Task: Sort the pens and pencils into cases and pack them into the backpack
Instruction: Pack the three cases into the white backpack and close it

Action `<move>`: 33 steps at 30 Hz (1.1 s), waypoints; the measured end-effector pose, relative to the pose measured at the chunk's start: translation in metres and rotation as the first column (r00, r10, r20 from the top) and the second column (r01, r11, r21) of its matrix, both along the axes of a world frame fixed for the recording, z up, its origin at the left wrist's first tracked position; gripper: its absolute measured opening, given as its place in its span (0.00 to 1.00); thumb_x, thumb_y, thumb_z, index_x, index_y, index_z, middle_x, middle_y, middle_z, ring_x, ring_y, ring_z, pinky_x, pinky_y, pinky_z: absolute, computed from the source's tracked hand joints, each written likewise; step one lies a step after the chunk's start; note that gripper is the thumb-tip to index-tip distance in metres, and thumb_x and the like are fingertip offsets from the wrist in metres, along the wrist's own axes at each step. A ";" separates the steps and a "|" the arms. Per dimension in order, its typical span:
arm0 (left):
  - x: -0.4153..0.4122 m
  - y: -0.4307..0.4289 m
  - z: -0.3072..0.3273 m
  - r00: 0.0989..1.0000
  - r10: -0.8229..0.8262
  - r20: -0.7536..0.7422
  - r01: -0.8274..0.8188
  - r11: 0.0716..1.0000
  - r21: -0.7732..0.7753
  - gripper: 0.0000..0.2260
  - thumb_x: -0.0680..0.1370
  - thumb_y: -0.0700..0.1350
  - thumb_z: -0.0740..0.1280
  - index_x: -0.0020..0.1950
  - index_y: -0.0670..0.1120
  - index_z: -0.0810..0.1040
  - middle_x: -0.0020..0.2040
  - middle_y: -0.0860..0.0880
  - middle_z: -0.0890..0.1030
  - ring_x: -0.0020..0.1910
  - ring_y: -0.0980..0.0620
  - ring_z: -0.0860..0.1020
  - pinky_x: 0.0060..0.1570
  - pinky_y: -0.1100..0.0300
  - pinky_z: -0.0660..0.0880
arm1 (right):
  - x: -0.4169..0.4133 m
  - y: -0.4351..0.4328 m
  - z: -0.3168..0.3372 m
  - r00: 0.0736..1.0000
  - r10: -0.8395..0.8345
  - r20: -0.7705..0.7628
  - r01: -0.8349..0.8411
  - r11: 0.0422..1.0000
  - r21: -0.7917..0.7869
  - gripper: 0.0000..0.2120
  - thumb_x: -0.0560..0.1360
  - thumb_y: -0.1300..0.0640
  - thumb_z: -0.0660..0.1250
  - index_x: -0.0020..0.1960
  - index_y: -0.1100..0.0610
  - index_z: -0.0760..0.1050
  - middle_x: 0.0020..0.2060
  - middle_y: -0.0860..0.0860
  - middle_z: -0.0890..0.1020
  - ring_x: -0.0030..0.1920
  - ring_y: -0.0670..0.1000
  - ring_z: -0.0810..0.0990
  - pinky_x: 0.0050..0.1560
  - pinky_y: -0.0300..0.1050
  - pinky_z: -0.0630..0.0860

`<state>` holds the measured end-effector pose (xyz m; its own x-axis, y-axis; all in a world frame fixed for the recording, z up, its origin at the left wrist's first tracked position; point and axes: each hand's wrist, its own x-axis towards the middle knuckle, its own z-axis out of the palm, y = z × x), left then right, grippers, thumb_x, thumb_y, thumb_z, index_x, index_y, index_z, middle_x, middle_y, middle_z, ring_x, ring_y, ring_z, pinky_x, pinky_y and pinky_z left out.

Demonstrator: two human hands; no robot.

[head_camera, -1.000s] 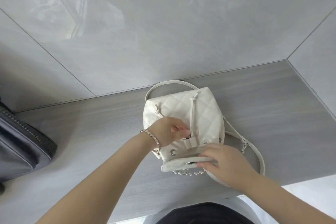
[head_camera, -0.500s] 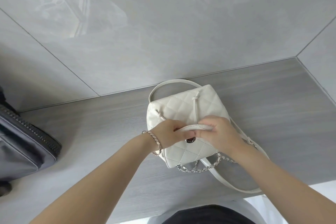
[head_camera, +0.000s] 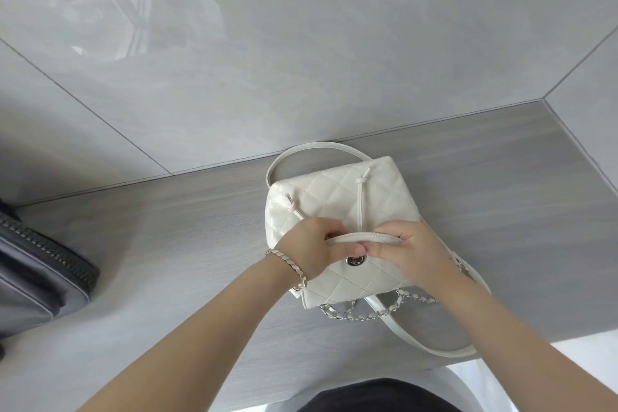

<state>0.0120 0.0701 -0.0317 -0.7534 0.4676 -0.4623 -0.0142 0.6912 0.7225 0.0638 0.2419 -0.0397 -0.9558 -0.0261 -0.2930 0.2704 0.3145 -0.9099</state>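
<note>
A small white quilted backpack (head_camera: 337, 197) lies on the grey wood-grain table, its bottom toward the wall. Its flap (head_camera: 351, 281) is folded down over the front, with a round silver snap (head_camera: 355, 259) showing between my hands. My left hand (head_camera: 307, 252), a bracelet on its wrist, and my right hand (head_camera: 409, 252) both pinch the flap's rolled edge. A silver chain (head_camera: 364, 309) and a white strap (head_camera: 428, 341) trail toward me. No pens, pencils or cases are visible.
A dark grey zippered bag (head_camera: 40, 271) sits at the left edge of the table (head_camera: 167, 261). A grey tiled wall (head_camera: 301, 60) rises right behind the backpack. The table's near edge runs close to my body at the bottom right.
My right hand swung the flap from the open front edge up and over onto the backpack. Both hands have come together on the flap's edge, and the backpack has shifted slightly.
</note>
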 end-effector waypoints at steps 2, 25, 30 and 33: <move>0.001 0.002 -0.002 0.999 0.043 -0.015 -0.043 0.999 -0.006 0.14 0.69 0.55 0.72 0.44 0.44 0.80 0.33 0.54 0.74 0.32 0.57 0.70 0.36 0.63 0.67 | 0.001 0.004 -0.001 1.000 0.015 -0.009 -0.015 1.000 0.007 0.18 0.68 0.59 0.74 0.34 0.72 0.71 0.26 0.52 0.62 0.29 0.46 0.60 0.27 0.36 0.56; -0.008 0.028 -0.007 0.981 0.193 -0.009 -0.193 0.972 -0.130 0.06 0.76 0.48 0.64 0.43 0.47 0.78 0.34 0.53 0.72 0.41 0.50 0.72 0.40 0.61 0.66 | 0.024 -0.018 -0.029 0.878 0.053 -0.475 0.190 0.873 0.449 0.10 0.70 0.47 0.66 0.46 0.49 0.82 0.48 0.44 0.71 0.55 0.48 0.69 0.59 0.38 0.65; -0.007 0.028 -0.003 0.979 0.204 0.001 -0.203 0.973 -0.108 0.06 0.76 0.47 0.65 0.40 0.47 0.76 0.31 0.55 0.71 0.40 0.50 0.72 0.36 0.61 0.66 | 0.027 -0.023 -0.039 0.725 0.043 -0.688 0.409 0.777 0.479 0.07 0.70 0.54 0.67 0.39 0.55 0.83 0.42 0.47 0.76 0.44 0.51 0.73 0.49 0.45 0.70; -0.005 0.027 -0.002 0.978 0.208 -0.001 -0.207 0.973 -0.097 0.07 0.76 0.47 0.65 0.39 0.47 0.75 0.30 0.54 0.71 0.39 0.50 0.72 0.32 0.64 0.66 | 0.027 -0.032 -0.035 0.754 -0.015 -0.656 0.435 0.760 0.483 0.09 0.69 0.54 0.66 0.34 0.57 0.81 0.32 0.51 0.78 0.38 0.50 0.74 0.41 0.43 0.70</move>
